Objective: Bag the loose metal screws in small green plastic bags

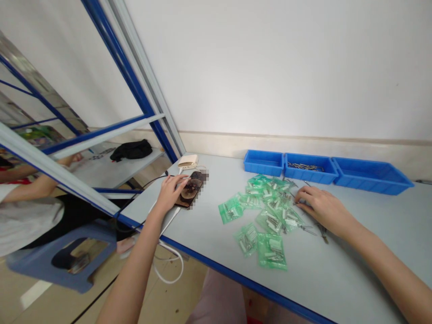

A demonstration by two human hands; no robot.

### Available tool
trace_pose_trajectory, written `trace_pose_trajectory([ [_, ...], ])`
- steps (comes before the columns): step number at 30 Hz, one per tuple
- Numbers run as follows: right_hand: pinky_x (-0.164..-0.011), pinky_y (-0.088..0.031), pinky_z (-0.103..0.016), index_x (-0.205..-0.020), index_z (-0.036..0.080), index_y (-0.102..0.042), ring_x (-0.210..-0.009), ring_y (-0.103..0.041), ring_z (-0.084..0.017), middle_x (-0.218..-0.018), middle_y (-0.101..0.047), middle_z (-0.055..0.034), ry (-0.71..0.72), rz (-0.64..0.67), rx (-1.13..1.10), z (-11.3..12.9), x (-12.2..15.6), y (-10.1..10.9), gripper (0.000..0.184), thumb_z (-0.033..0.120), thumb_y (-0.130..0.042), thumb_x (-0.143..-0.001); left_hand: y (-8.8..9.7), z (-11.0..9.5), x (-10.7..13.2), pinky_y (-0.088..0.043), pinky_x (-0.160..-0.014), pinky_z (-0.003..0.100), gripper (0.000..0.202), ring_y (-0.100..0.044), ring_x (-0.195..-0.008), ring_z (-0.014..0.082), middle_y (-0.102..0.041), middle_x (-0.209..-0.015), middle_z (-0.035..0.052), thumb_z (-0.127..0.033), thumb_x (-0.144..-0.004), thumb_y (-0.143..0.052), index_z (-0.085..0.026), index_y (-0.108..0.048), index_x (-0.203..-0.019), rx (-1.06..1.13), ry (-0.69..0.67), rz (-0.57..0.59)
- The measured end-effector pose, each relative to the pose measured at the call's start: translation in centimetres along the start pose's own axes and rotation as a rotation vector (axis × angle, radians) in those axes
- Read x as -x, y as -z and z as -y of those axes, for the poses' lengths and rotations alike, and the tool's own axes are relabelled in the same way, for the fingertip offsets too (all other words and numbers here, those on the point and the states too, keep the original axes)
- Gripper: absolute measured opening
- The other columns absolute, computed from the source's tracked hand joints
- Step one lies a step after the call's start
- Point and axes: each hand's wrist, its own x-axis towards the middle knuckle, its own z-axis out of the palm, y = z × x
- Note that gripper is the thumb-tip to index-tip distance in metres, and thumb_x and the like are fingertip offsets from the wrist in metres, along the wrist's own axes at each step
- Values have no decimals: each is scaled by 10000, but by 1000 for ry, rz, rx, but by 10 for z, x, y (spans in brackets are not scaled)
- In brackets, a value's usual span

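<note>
My left hand (171, 192) lies at the left of the table with its fingers stretched over a phone (191, 190); the screen is lit and partly pixelated. My right hand (315, 204) is at the right edge of a pile of green plastic bags (268, 198), each with screws and white pieces inside. Its thumb and forefinger come together; whatever is between them is too small to make out. Loose screws (308, 229) lie under and beside this hand. Two more green bags (272, 252) lie closer to the table's front edge.
Along the wall stand three blue bins; the middle bin (310, 176) holds long screws. A pale power bank (188, 161) sits behind the phone. A white cable (182, 270) hangs over the front edge. Left of the frame post, another person (30, 216) sits on a blue stool (64, 261).
</note>
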Motion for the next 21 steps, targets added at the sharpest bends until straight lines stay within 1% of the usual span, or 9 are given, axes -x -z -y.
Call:
trace_pose_trajectory([
  [5,-722,-395,-358,-875,229,-556,-800,-608,-217,-893,-660,-60,-20,-8,49,2,-1,-1,274,359,-321,-928,0,6,-2,-337,-1027,422,518,-567,-1075,238,-653,-1121,78,-567,-876,-292,-189,-574,-1089,51,32,-88],
  [7,-723,-391,-361,-908,225,-555,-808,-616,-222,-912,-668,-64,-26,-14,49,3,-1,0,289,367,-306,-937,-1,7,-2,-362,-1004,408,511,-567,-1074,235,-655,-1112,78,-562,-876,-298,-186,-561,-1102,66,32,-102],
  [11,-736,-396,-362,-975,226,-564,-834,-617,-227,-960,-670,-72,-16,-29,39,4,-1,3,299,338,-290,-939,-3,7,0,-373,-988,408,512,-559,-1075,239,-635,-1145,93,-556,-874,-326,-173,-547,-1132,75,13,-77],
  [15,-744,-406,-355,-980,231,-563,-816,-614,-218,-961,-665,-68,9,-16,44,5,0,3,290,332,-296,-933,-4,6,2,-398,-961,394,526,-561,-1061,239,-621,-1163,99,-560,-871,-333,-167,-561,-1136,92,-3,-38],
  [18,-743,-412,-354,-957,227,-569,-803,-614,-216,-937,-666,-64,15,-8,56,6,0,2,281,334,-311,-929,-5,5,2,-375,-985,407,531,-559,-1053,235,-630,-1153,85,-554,-882,-291,-181,-599,-1101,64,-43,23],
  [21,-742,-416,-351,-941,222,-575,-778,-613,-207,-915,-667,-61,24,-15,62,6,0,1,284,334,-314,-929,-5,7,2,-252,-1073,453,518,-546,-1087,228,-633,-1168,59,-526,-904,-248,-208,-625,-1063,16,-16,54],
])
